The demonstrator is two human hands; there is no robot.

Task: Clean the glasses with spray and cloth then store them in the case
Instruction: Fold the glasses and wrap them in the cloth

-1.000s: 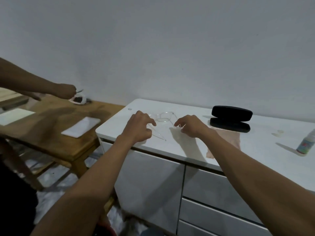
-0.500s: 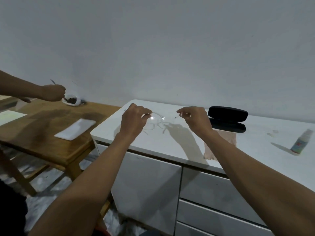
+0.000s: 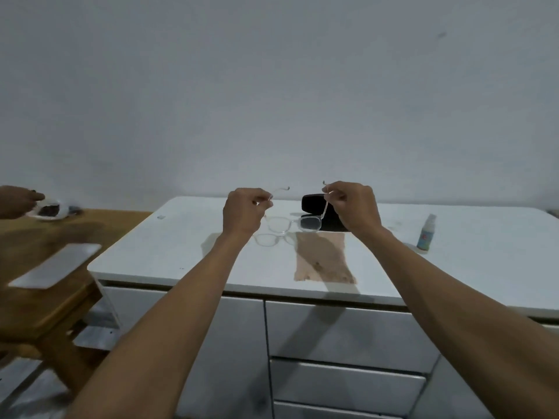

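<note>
Clear-framed glasses (image 3: 292,224) hang in the air above the white cabinet top (image 3: 169,252), lenses down and temples spread. My left hand (image 3: 243,211) pinches the left temple and my right hand (image 3: 351,204) pinches the right temple. Behind the glasses lies the black case (image 3: 314,202), partly hidden by my right hand. A tan cleaning cloth (image 3: 323,257) lies flat on the top below the glasses. The small spray bottle (image 3: 426,234) stands upright to the right.
A wooden table (image 3: 45,300) stands to the left, with a white sheet (image 3: 57,269) on it. Another person's hand (image 3: 16,201) reaches over a small dish (image 3: 50,210) at its far side. Cabinet drawers face me below the top.
Both hands have lifted the glasses off the cabinet top and raised them, with the temples opened out. The view has shifted left to right, so the cloth now shows fully.
</note>
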